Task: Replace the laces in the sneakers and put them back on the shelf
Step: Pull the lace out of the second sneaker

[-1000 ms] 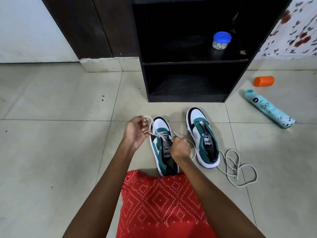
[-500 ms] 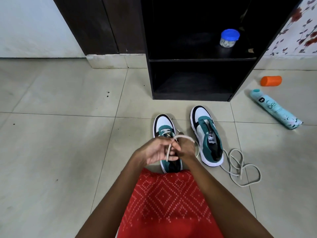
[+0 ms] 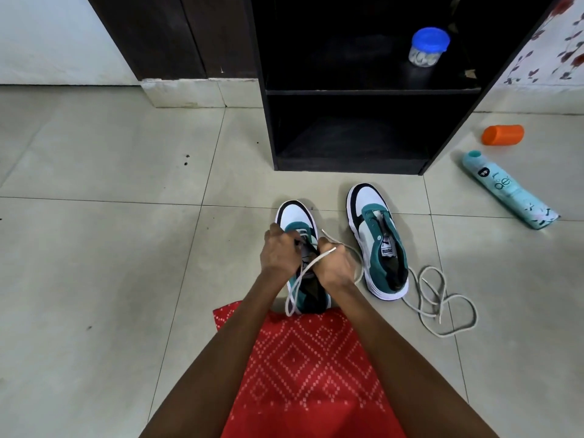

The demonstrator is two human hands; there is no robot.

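A: Status, near to far?

B: Bottom centre: red cloth (image 3: 303, 374) over the lap. Above it, both hands on the first sneaker (image 3: 295, 216), frame centre, toe toward the shelf. Right hand (image 3: 335, 263) pinches the lace (image 3: 295, 286) just behind its tip, which pokes out, ready to feed an eyelet. Left hand (image 3: 279, 251): fingers curled on the eyelet edge, probably steadying it.

A: Other shoe?

B: Second sneaker (image 3: 379, 235) just to its right, unlaced. Spare lace (image 3: 442, 298) coiled on the floor by its heel, within reach. Shelf (image 3: 347, 90) top centre, jar (image 3: 428, 49) on its upper board. Spray can (image 3: 508, 191) and orange cap (image 3: 502, 134) far right.

A: Progress?

B: Early. Lacing first, shelving later.
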